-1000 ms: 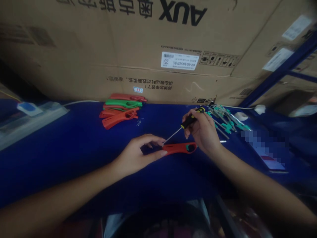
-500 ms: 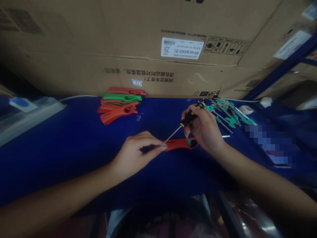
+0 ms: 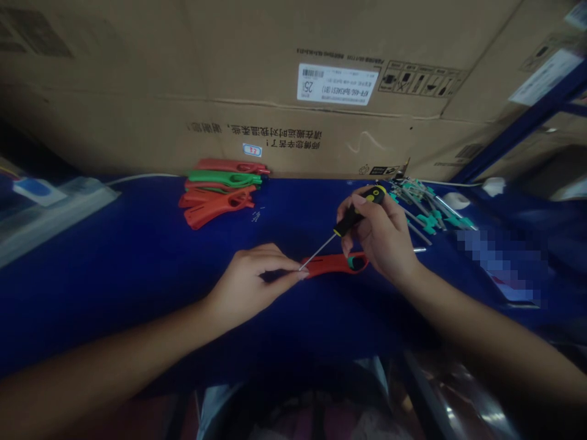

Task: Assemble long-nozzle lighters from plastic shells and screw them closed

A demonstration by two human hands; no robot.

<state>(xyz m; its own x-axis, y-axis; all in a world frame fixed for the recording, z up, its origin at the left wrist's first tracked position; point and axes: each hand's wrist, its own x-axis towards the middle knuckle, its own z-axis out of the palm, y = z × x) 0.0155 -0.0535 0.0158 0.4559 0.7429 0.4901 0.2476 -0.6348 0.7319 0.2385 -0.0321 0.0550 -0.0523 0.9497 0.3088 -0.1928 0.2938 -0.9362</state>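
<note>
The right hand (image 3: 384, 235) grips a screwdriver (image 3: 352, 215), its tip at a red plastic handle (image 3: 334, 264) pinched by the left hand (image 3: 250, 281); further red and green handles (image 3: 219, 190) lie stacked on the bench (image 3: 137, 256).

Passage: blue worktop (image 3: 137, 256) at 9 o'clock from left hand (image 3: 250, 284)
Obstacle: stacked red and green plastic handles (image 3: 215, 195) at 11 o'clock
Obstacle: teal-handled tools (image 3: 426, 211) at 2 o'clock from right hand (image 3: 385, 241)
Wall: cardboard carton (image 3: 229, 79) at 12 o'clock

Single head-worn view, looking forward and down from behind the left hand (image 3: 250, 287) and right hand (image 3: 385, 241), close above them; blue bench top (image 3: 137, 235) beyond the grip, cardboard carton (image 3: 137, 91) filling the upper frame.
</note>
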